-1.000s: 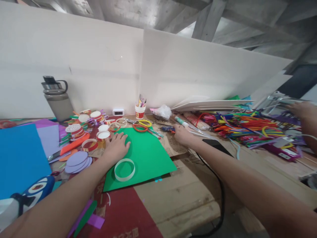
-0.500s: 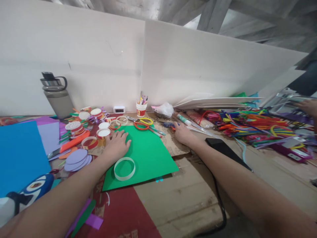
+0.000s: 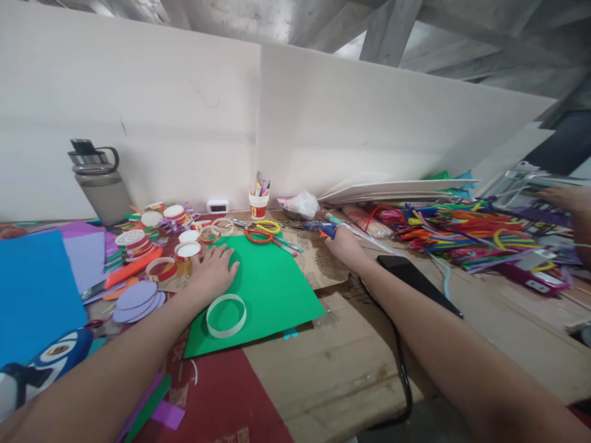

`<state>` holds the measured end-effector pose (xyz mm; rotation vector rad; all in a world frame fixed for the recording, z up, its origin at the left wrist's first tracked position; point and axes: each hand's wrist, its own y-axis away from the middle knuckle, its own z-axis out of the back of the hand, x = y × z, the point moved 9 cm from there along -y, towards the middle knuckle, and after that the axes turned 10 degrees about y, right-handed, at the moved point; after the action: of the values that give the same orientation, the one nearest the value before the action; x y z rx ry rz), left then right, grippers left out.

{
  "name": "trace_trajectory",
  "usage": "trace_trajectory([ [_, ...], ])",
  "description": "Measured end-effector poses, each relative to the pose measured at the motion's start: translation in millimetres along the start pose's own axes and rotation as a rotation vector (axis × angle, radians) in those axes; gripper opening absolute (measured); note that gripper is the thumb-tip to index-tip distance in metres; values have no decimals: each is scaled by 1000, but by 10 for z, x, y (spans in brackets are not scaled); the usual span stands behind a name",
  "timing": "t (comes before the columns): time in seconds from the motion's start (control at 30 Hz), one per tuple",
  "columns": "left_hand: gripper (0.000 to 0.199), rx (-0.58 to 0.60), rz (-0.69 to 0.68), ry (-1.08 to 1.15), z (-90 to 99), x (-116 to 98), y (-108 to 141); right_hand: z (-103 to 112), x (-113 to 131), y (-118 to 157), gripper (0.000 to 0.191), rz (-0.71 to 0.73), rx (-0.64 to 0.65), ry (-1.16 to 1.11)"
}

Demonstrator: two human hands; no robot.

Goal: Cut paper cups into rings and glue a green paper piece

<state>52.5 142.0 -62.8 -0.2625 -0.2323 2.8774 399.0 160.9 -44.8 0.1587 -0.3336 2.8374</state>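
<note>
My left hand (image 3: 213,271) lies with its fingers spread on the left edge of a green sheet of paper (image 3: 272,289), its fingertips beside a short cut paper cup (image 3: 188,251). Nothing is held in it. A white ring (image 3: 241,321) rests on the sheet below that hand. Beyond the sheet's right side, my right hand (image 3: 345,246) is closed round a blue hot glue gun (image 3: 327,229) with an orange trigger; its nozzle points left. Red-handled and yellow-handled scissors (image 3: 258,236) lie at the sheet's far edge.
Purple paper discs (image 3: 137,296), an orange utility knife (image 3: 133,267) and decorated cup pieces (image 3: 135,242) crowd the left. A grey bottle (image 3: 102,191) stands behind. To the right are a black phone (image 3: 410,280), a black cord (image 3: 406,375) and many pipe cleaners (image 3: 457,231). Another person's hand (image 3: 561,198) is far right.
My right hand has closed round the hot glue gun, and more of its blue body and orange trigger shows. My left hand keeps its place on the green sheet. The view has shifted slightly.
</note>
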Motion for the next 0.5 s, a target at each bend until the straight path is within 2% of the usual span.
trace_trajectory([
  [0.1,54,4,-9,2,15,-4,1,95,-59,23,33,-71,-22,-9],
  [0.4,57,120,-15,141,-42,122,-89,313,-83,47,28,-60,-45,35],
  [0.5,56,108,-42,152,51,101,-123,344,-94,37,30,-47,-74,50],
])
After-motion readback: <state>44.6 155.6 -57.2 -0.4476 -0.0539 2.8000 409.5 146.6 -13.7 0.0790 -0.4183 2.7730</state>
